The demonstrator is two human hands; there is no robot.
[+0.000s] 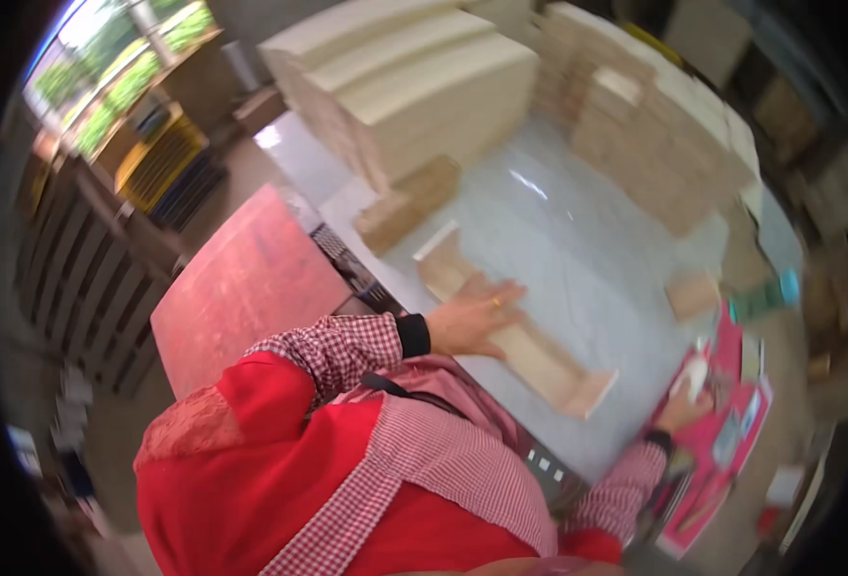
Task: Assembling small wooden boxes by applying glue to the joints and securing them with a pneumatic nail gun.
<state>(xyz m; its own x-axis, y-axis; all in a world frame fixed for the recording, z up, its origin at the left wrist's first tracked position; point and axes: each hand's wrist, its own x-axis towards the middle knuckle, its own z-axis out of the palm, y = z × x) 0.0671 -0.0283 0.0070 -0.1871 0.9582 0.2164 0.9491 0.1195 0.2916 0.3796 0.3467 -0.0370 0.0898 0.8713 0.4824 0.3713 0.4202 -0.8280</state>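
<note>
My left hand (477, 317) lies flat with fingers spread on a long pale wooden board (539, 360) that rests on the grey worktable (577, 240). A ring shows on one finger. My right hand (685, 398) is at the table's right edge, over a pink tray (731, 422), closed around a small white object (694, 372); blur keeps me from telling what it is. Both sleeves are red-and-white checked, and a red garment fills the lower view.
Tall stacks of pale boards (414, 77) stand at the back left of the table, stacks of brown wooden pieces (635, 125) at the back right. A small wooden block (692, 293) lies near the tray. A red panel (241, 278) sits left of the table.
</note>
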